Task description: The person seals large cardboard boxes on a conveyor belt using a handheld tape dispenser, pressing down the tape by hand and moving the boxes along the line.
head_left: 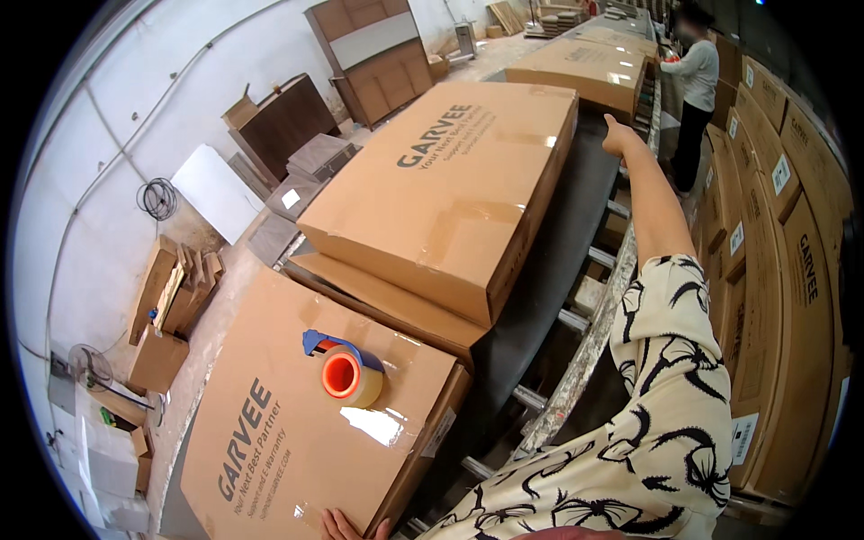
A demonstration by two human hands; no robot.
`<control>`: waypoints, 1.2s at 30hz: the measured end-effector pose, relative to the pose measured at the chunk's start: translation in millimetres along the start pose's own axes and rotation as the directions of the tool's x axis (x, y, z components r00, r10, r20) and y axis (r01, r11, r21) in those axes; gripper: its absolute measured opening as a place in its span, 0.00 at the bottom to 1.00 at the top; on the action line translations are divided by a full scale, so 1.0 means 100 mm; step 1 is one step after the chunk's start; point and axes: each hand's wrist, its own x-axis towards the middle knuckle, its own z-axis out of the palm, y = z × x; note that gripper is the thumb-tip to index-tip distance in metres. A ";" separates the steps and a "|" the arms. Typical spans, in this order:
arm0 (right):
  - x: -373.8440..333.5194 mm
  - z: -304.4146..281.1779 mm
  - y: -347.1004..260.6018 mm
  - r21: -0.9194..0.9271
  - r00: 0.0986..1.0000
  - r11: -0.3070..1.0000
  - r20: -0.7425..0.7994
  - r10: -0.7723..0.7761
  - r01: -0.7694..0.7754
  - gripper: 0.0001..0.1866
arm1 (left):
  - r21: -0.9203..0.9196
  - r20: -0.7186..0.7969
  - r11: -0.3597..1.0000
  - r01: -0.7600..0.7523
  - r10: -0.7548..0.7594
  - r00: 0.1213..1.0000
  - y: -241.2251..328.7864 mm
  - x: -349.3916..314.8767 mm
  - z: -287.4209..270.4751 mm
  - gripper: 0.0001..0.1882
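Note:
My left hand [344,526] lies at the near edge of a closed, taped cardboard box [297,423], fingers resting on its top and partly cut off by the picture's lower rim. On that box stands a blue tape dispenser [315,342] with a roll of clear tape [365,387] around an orange core. Reaching far forward, my right hand [619,138] is in the air above the dark conveyor belt [540,270], a finger stretched out and nothing seen in it. It is nearest to the corner of a further box [576,76]. A larger taped box [441,189] sits between, on the line.
Metal rollers [573,320] and a worn rail [603,315] run along the belt's right side. Tall stacked cartons [774,270] line the right. Another person [697,85] stands at the far right by the line. A fan [90,367] and cardboard scraps [171,297] are at left.

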 end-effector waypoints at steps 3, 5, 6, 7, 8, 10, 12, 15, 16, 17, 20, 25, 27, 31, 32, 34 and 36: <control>0.11 -0.07 -0.11 0.034 0.975 0.988 -0.166 -0.146 0.153 0.44 | 0.012 -0.003 1.000 -0.019 0.019 1.000 -0.04 0.00 0.02 0.48; 0.17 0.01 -0.26 -0.042 0.957 0.981 -0.217 -0.192 0.187 0.42 | 0.016 -0.007 0.999 -0.036 0.036 0.999 -0.07 -0.03 0.04 0.49; 0.27 0.10 -0.27 -0.097 0.936 0.971 -0.257 -0.239 0.221 0.41 | 0.007 -0.011 0.999 -0.045 0.045 0.999 -0.06 -0.02 0.07 0.49; 0.36 0.17 -0.30 -0.152 0.910 0.954 -0.294 -0.292 0.257 0.40 | -0.001 -0.016 0.999 -0.049 0.049 0.999 -0.05 -0.02 0.09 0.49; 0.25 0.29 -0.44 -0.202 0.922 0.946 -0.245 -0.299 0.253 0.38 | 0.008 0.007 0.999 -0.034 0.034 0.999 -0.05 -0.04 0.07 0.49; 0.08 0.66 -0.57 -0.318 0.887 0.893 -0.231 -0.399 0.319 0.29 | 0.004 0.043 1.000 -0.020 0.020 0.999 -0.02 -0.03 0.03 0.50; -0.34 1.09 -0.90 -0.273 0.856 0.837 -0.077 -0.511 0.474 0.22 | 0.013 0.075 1.000 0.010 -0.011 0.997 -0.06 -0.07 -0.01 0.50; -0.99 1.99 -1.01 -0.096 0.776 0.783 -0.106 -0.622 0.614 0.29 | 0.017 0.112 0.999 0.027 -0.029 0.993 -0.06 -0.07 -0.05 0.50; -1.40 2.12 -1.06 -0.061 0.765 0.766 -0.046 -0.642 0.639 0.33 | 0.025 0.134 0.999 0.044 -0.047 0.990 -0.06 -0.10 -0.07 0.50; -1.41 2.11 -1.02 -0.046 0.781 0.782 -0.037 -0.623 0.622 0.33 | 0.024 0.127 0.999 0.026 -0.029 0.992 -0.04 -0.09 -0.05 0.50; -1.35 2.02 -1.01 -0.043 0.802 0.801 0.001 -0.597 0.597 0.34 | 0.034 0.060 0.999 -0.019 0.017 0.998 -0.02 -0.07 0.00 0.48; -1.40 1.98 -1.01 -0.041 0.816 0.815 0.052 -0.575 0.577 0.33 | 0.053 -0.082 0.998 -0.025 0.029 0.996 0.01 -0.10 0.03 0.46; -1.40 1.99 -1.02 -0.047 0.822 0.821 0.067 -0.565 0.569 0.33 | 0.071 -0.146 0.997 -0.036 0.046 0.988 -0.02 -0.13 0.11 0.45; -1.41 1.94 -1.07 -0.045 0.829 0.830 0.103 -0.550 0.557 0.33 | 0.114 -0.249 0.991 -0.064 0.091 0.964 -0.14 -0.18 0.29 0.45; -1.43 1.92 -1.09 -0.053 0.830 0.831 0.115 -0.546 0.554 0.33 | 0.122 -0.248 0.990 -0.066 0.095 0.964 -0.15 -0.18 0.31 0.45; -1.47 1.91 -1.12 -0.058 0.845 0.846 0.129 -0.519 0.529 0.33 | 0.122 -0.243 0.991 -0.048 0.077 0.967 -0.16 -0.19 0.30 0.45; -1.44 1.94 -1.07 -0.060 0.855 0.856 0.115 -0.505 0.514 0.32 | 0.123 -0.232 0.991 -0.053 0.080 0.969 -0.17 -0.19 0.33 0.45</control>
